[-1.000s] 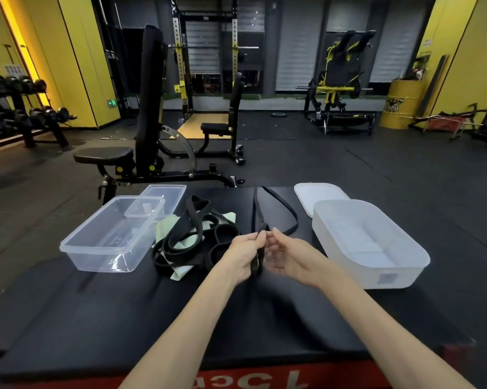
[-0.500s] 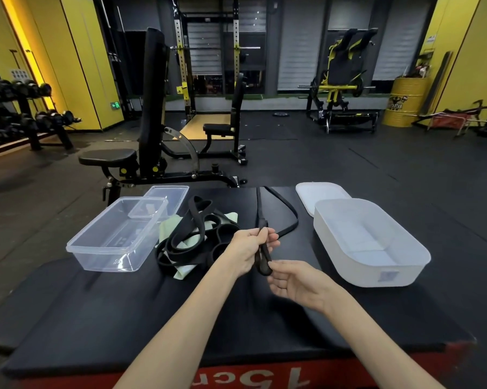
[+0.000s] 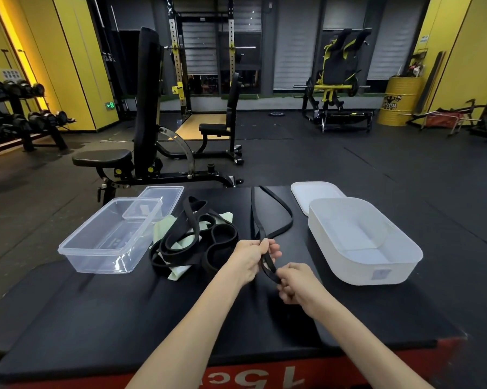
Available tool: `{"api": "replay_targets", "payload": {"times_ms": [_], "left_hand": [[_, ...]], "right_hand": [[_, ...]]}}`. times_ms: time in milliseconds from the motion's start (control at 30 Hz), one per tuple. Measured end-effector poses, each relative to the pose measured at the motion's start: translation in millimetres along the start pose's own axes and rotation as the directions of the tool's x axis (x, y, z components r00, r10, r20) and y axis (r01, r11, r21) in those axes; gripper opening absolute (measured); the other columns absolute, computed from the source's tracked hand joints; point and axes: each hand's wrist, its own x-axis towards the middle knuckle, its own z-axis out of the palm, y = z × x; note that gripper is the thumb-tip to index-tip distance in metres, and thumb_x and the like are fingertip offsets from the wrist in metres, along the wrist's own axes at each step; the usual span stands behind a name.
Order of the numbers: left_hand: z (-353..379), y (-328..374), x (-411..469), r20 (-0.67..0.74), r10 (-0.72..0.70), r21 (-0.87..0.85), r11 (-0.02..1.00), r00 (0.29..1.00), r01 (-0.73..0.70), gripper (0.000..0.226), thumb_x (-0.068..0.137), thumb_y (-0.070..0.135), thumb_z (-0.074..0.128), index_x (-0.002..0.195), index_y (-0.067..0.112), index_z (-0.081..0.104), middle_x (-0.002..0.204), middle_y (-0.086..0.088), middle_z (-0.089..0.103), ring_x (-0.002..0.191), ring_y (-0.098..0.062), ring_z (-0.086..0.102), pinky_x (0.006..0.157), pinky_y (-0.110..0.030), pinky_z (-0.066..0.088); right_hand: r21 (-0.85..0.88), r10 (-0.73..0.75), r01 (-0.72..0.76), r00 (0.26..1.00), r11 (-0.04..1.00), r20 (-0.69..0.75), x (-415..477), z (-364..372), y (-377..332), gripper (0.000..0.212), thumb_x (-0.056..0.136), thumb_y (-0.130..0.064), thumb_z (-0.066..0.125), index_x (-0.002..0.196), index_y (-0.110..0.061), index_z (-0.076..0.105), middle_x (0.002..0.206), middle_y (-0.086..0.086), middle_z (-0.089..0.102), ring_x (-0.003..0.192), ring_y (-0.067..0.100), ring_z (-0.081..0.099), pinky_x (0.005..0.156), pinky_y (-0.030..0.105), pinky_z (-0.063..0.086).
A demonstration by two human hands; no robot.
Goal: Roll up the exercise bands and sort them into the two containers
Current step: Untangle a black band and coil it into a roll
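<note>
We see left hand (image 3: 252, 255) and right hand (image 3: 295, 284) both pinching thin black band (image 3: 267, 265) at frame center; its loop trails up the tabletop (image 3: 96, 310). Band pile (image 3: 197, 242) left, clear container (image 3: 107, 237) farther left, white container (image 3: 360, 242) right.

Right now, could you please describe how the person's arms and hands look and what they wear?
The left forearm and right forearm are bare to the frame's lower edge: no sleeves show. The left hand and right hand wear no gloves, and no watch, bracelet or ring is visible.
</note>
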Motion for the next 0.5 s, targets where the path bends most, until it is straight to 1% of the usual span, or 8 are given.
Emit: {"api": "replay_targets", "payload": {"times_ms": [67, 133, 200, 267, 333, 400, 500], "left_hand": [[2.6, -3.5, 0.7, -0.008, -0.013, -0.012, 1.0, 1.0, 0.013, 0.024, 0.1, 0.005, 0.043, 0.082, 0.002, 0.058, 0.076, -0.007, 0.063, 0.054, -0.012, 0.067, 0.066, -0.027, 0.053], [4.5, -6.0, 1.4, -0.016, -0.028, -0.024, 0.999, 0.999, 0.027, 0.023, 0.1, 0.005, 0.043, 0.083, 0.002, 0.059, 0.076, -0.007, 0.063, 0.055, -0.012, 0.067, 0.062, -0.027, 0.054], [5.5, -7.0, 1.8, -0.025, -0.051, -0.05, 0.997, 0.998, 0.05, 0.023, 0.101, 0.005, 0.042, 0.084, 0.003, 0.058, 0.077, -0.006, 0.063, 0.056, -0.012, 0.067, 0.058, -0.026, 0.055], [5.9, -6.8, 2.5, -0.036, -0.074, -0.074, 0.995, 0.997, 0.071, 0.023, 0.101, 0.006, 0.041, 0.085, 0.003, 0.058, 0.079, -0.006, 0.063, 0.057, -0.013, 0.067, 0.052, -0.025, 0.055], [6.0, -7.7, 2.4, -0.041, -0.092, -0.088, 0.992, 0.995, 0.088, 0.023, 0.101, 0.006, 0.042, 0.086, 0.003, 0.059, 0.08, -0.006, 0.064, 0.058, -0.014, 0.067, 0.05, -0.025, 0.054], [6.4, -10.1, 1.7, -0.036, -0.106, -0.09, 0.991, 0.994, 0.103, 0.022, 0.1, 0.006, 0.042, 0.087, 0.003, 0.059, 0.08, -0.006, 0.065, 0.06, -0.015, 0.068, 0.055, -0.025, 0.055], [6.8, -13.9, 0.9, -0.017, -0.122, -0.104, 0.987, 0.992, 0.12, 0.022, 0.101, 0.007, 0.042, 0.088, 0.004, 0.06, 0.081, -0.005, 0.065, 0.067, -0.017, 0.067, 0.063, -0.028, 0.053]], "right_hand": [[-0.047, -0.044, 0.041, 0.997, 0.998, -0.063, 0.8, -0.5, 1.8, 0.02, 0.084, -0.002, 0.047, 0.068, -0.014, 0.044, 0.04, -0.002, 0.041, 0.042, 0.017, 0.037, 0.041, 0.021, 0.029], [-0.081, -0.079, 0.071, 0.992, 0.994, -0.096, 1.6, -1.5, 2.8, 0.021, 0.082, -0.003, 0.047, 0.064, -0.015, 0.046, 0.041, -0.002, 0.041, 0.043, 0.018, 0.036, 0.041, 0.021, 0.027], [-0.092, -0.079, 0.07, 0.991, 0.993, -0.103, 0.7, -3.0, 3.3, 0.023, 0.08, -0.002, 0.044, 0.061, -0.014, 0.051, 0.041, -0.001, 0.041, 0.043, 0.019, 0.036, 0.042, 0.022, 0.028], [-0.11, -0.073, 0.062, 0.992, 0.992, -0.106, -0.9, -6.3, 3.3, 0.024, 0.079, -0.001, 0.043, 0.062, -0.013, 0.056, 0.04, 0.001, 0.042, 0.042, 0.02, 0.038, 0.044, 0.023, 0.03], [-0.134, -0.039, 0.027, 0.995, 0.991, -0.089, -2.4, -10.9, 2.1, 0.024, 0.08, -0.002, 0.042, 0.067, -0.013, 0.059, 0.043, 0.003, 0.047, 0.04, 0.019, 0.043, 0.046, 0.023, 0.033], [-0.135, 0.046, -0.051, 0.998, 0.99, -0.04, -3.7, -15.1, -0.3, 0.02, 0.082, -0.002, 0.042, 0.074, -0.011, 0.058, 0.052, 0.008, 0.055, 0.04, 0.02, 0.05, 0.046, 0.02, 0.036], [-0.044, 0.156, -0.155, 0.988, 0.987, 0.009, -2.7, -18.3, -1.9, 0.017, 0.085, -0.001, 0.041, 0.082, -0.004, 0.057, 0.068, 0.016, 0.065, 0.049, 0.023, 0.06, 0.045, 0.022, 0.045]]}}
